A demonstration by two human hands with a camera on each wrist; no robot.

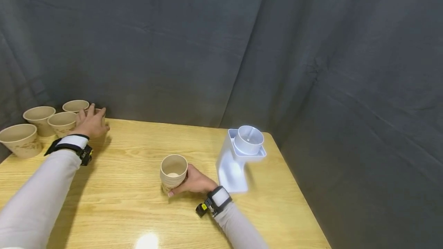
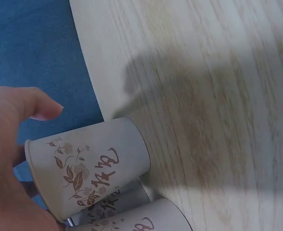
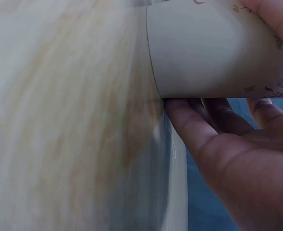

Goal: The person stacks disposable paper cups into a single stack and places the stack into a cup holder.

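Left hand [image 1: 90, 124]: fingers spread, thumb apart and clear of the printed cup [image 2: 86, 168] just beside it; whether the fingertips touch its rim, cannot tell
Printed cup: upright at the far left of the desk [image 1: 121, 210], near four other cups [image 1: 24, 146]
Right hand [image 1: 196, 180]: clamped round the cup stack [image 1: 170, 181], thumb on the near side
Cup stack: several nested, mouths up, mid-desk, left of the white stand [image 1: 226, 164]
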